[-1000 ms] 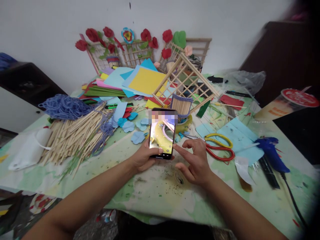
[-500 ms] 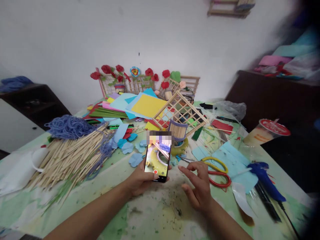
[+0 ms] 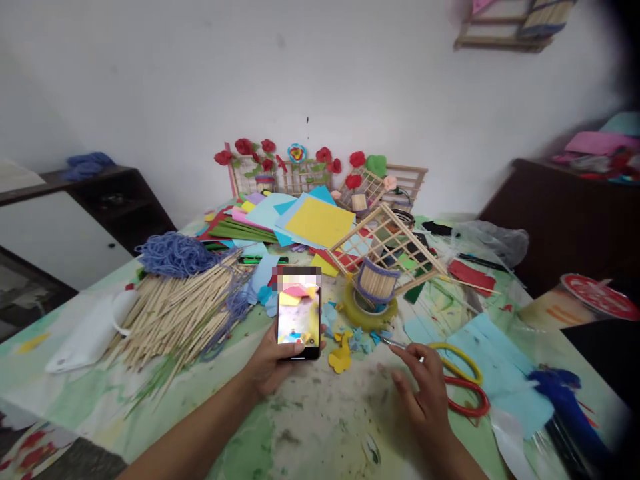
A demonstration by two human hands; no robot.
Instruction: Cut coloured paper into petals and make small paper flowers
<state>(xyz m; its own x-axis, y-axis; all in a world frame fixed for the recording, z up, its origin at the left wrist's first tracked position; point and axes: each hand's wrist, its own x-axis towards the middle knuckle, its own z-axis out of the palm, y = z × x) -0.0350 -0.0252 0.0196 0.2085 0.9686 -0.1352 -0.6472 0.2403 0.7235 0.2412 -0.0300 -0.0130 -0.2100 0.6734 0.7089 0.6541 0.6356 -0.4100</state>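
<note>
My left hand (image 3: 266, 367) is closed around a smartphone (image 3: 299, 313), its thumb resting on the lower part of the lit screen. The screen shows a bright camera picture of coloured shapes. My right hand (image 3: 426, 387) holds nothing, and its fingers are apart over the table beside the scissors (image 3: 477, 405) with red and yellow handles. Between the hands lie yellow paper petals (image 3: 341, 357) and small blue paper scraps (image 3: 361, 339). Behind them, a yellow-green tape roll (image 3: 367, 321) sits under a small stick pot (image 3: 379, 281), fixed to a tilted stick lattice (image 3: 345, 245).
To the left are a heap of thin sticks (image 3: 175, 313), blue yarn (image 3: 175, 255) and a white glue gun-like object (image 3: 93, 337). Coloured paper sheets (image 3: 323, 223) and red paper flowers (image 3: 324, 155) stand behind. A blue glue gun (image 3: 570, 407) and a lidded cup (image 3: 550, 308) are at right.
My view has turned left, so the scene sits further right. The phone in my left hand has moved left over the table, uncovering the tape roll and yellow petals. My right hand stays beside the scissors.
</note>
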